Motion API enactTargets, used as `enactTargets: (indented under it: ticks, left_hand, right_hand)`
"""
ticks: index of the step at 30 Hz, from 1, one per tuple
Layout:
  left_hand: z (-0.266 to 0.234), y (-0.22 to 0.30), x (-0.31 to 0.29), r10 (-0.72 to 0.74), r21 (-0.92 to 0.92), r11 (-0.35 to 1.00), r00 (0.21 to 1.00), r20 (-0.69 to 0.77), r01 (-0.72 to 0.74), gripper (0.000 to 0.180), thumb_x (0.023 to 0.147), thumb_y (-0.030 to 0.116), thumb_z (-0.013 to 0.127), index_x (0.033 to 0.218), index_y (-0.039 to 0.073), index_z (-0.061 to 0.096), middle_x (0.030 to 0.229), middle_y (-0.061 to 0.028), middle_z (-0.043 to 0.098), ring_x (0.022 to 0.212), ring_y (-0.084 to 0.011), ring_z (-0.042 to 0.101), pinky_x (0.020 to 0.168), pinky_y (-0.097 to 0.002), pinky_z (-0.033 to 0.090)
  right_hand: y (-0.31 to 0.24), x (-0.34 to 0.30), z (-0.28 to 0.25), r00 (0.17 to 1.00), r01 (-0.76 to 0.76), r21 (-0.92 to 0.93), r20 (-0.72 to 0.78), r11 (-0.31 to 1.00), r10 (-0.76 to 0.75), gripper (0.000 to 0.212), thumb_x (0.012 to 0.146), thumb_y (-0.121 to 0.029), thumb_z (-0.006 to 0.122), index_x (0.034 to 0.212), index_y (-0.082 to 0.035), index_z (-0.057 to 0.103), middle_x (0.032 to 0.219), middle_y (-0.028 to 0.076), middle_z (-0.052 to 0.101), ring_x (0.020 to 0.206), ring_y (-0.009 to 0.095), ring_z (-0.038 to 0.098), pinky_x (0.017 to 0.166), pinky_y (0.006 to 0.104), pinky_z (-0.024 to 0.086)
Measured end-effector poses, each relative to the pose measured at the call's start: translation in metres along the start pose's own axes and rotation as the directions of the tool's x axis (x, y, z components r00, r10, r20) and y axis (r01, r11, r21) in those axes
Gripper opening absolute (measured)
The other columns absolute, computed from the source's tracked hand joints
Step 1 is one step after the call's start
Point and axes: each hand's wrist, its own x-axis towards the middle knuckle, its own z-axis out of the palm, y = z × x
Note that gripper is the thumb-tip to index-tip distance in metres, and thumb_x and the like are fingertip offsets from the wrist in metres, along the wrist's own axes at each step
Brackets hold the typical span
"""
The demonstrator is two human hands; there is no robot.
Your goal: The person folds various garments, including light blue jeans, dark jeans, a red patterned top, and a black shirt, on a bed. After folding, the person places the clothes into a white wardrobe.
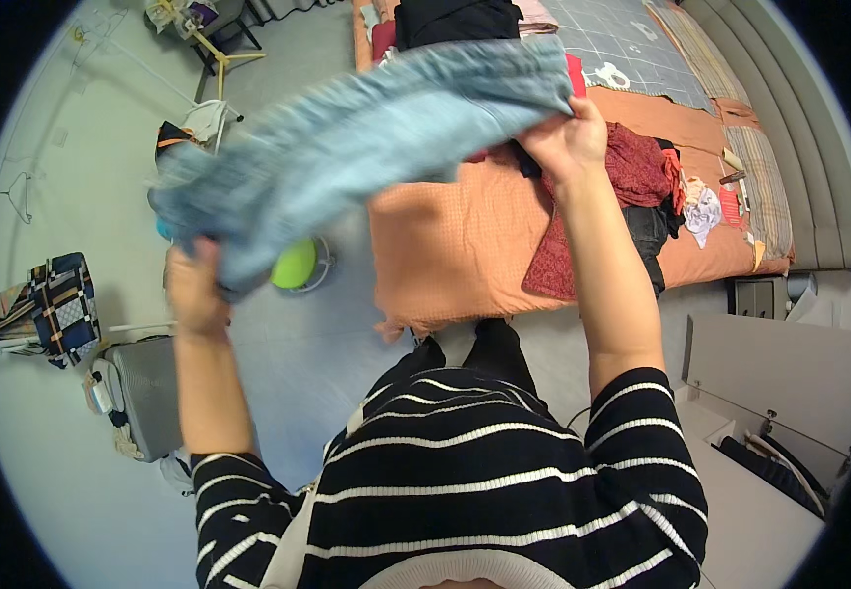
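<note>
Light-blue jeans [347, 147] hang stretched out in the air between my two hands, blurred by motion toward their left end. My left hand [197, 290] is closed on the lower left end, its fingers partly smeared. At the other end, my right hand [570, 142] pinches the edge of the denim, thumb on top. The jeans pass over the near left corner of a bed with an orange sheet [445, 255], hiding part of it. Under my right forearm lies a dark red patterned garment [631, 167] beside black clothing [646, 236].
Black folded clothing [455, 20] lies at the bed's far end, near a grey blanket [612, 44]. A green round-topped thing [296, 265] stands on the floor to the left. Bags [62, 304] hang by the left wall above a grey case [145, 393]. An open white cabinet [769, 383] stands at right.
</note>
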Motion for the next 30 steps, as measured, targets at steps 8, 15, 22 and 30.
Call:
enactTargets:
  ticks: [8,15,22,30]
  left_hand:
    - [0.234,-0.205,-0.068,-0.313,0.467,0.878,0.611,0.727,-0.104,0.046,0.085,0.012,0.058,0.130,0.014,0.049,0.101,-0.0170,0.061,0.090,-0.0350,0.059,0.081,-0.0362,0.047]
    - [0.290,-0.322,-0.088,-0.531,0.620,0.760,0.365,0.764,-0.192,0.048,0.086,0.017,0.053,0.132,0.028,0.046,0.109,-0.0173,0.061,0.098,-0.0358,0.058,0.083,-0.0434,0.046]
    - [0.317,-0.346,-0.087,-0.497,0.506,0.837,0.094,0.862,-0.208,0.046,0.083,0.040,0.061,0.125,0.023,0.055,0.088,-0.0129,0.065,0.080,-0.0327,0.061,0.073,-0.0385,0.049]
    - [0.370,-0.450,0.067,-0.331,0.882,0.419,0.867,0.372,-0.218,0.039,0.082,0.033,0.063,0.114,0.012,0.058,0.117,-0.0160,0.056,0.111,-0.0339,0.050,0.094,-0.0453,0.040]
  right_hand:
    - [-0.043,-0.092,-0.250,0.957,-0.275,-0.024,-0.103,0.961,0.272,0.090,0.074,-0.079,0.039,0.124,-0.004,0.048,0.123,0.020,0.053,0.111,0.039,0.051,0.096,0.0533,0.038]
    - [0.002,-0.190,-0.240,0.716,-0.458,-0.183,-0.656,0.870,0.239,0.076,0.078,-0.052,0.064,0.136,-0.011,0.038,0.123,0.012,0.054,0.107,0.028,0.056,0.078,0.0484,0.051]
    - [0.005,-0.219,-0.332,0.691,-0.616,-0.761,-0.645,0.201,-0.327,0.058,0.071,-0.003,0.070,0.125,-0.003,0.050,0.094,0.010,0.060,0.079,0.018,0.058,0.068,0.0301,0.049]
    - [0.026,-0.240,-0.318,0.778,-0.487,-0.867,-0.487,0.109,-0.397,0.062,0.074,-0.002,0.067,0.132,-0.010,0.044,0.117,0.020,0.056,0.106,0.032,0.056,0.091,0.0360,0.043]
